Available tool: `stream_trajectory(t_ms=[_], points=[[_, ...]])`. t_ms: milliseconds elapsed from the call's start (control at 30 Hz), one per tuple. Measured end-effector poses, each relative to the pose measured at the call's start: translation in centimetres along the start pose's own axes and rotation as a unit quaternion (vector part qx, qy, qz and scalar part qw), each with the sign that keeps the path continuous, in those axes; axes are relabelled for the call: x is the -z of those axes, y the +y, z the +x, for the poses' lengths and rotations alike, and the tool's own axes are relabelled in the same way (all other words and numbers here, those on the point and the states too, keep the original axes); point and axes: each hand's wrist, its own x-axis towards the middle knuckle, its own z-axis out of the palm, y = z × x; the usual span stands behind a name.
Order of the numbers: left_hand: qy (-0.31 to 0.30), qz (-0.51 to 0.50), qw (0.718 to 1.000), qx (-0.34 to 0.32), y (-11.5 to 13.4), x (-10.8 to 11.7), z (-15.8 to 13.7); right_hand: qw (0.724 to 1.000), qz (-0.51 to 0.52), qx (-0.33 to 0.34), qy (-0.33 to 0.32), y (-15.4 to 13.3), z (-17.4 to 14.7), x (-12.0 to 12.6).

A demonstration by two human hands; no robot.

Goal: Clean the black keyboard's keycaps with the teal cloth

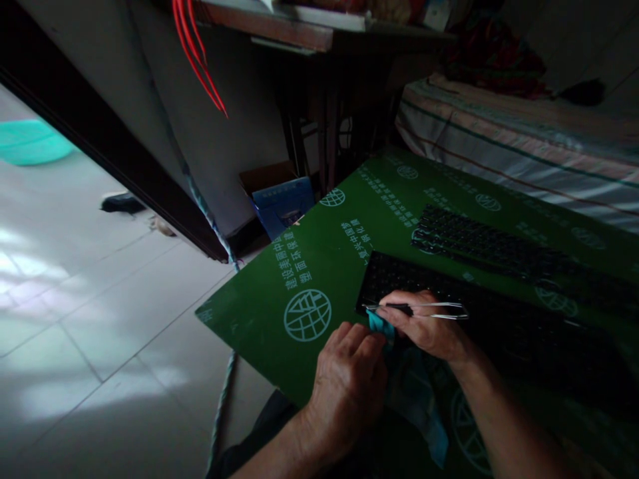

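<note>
My left hand (pixel 349 382) is closed, its curled fingers wrapped round a teal cloth (pixel 419 396). The cloth hangs down between my hands over the edge of the board. My right hand (pixel 424 326) grips a pair of metal tweezers (pixel 449 310) with a dark middle part. Its tips point left and meet or nearly touch a bunched bit of cloth near the left hand. Both hands are at the left end of a black keyboard (pixel 479 319), partly covering it. Beyond it lies a second black keyboard piece (pixel 479 241), with rows of keys or key openings.
A green printed board (pixel 259 293) carries the keyboard parts. To the right is a bed (pixel 499 140) with striped bedding. Behind stand a wooden table (pixel 309 40), dangling red cords (pixel 200 60) and a blue box (pixel 284 203). On the left floor sits a teal basin (pixel 34 143).
</note>
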Motion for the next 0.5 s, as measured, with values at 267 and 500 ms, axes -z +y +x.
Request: stream_trajectory(t_ms=[267,500], points=[[0.018,-0.011,1.000,-0.012,0.13,0.37,0.35,1.000,0.010,-0.014,-0.001,-0.12,0.06,0.17],[0.015,-0.014,1.000,-0.006,0.11,-0.42,0.44,0.999,-0.013,-0.043,0.028,-0.13,0.11,0.38]])
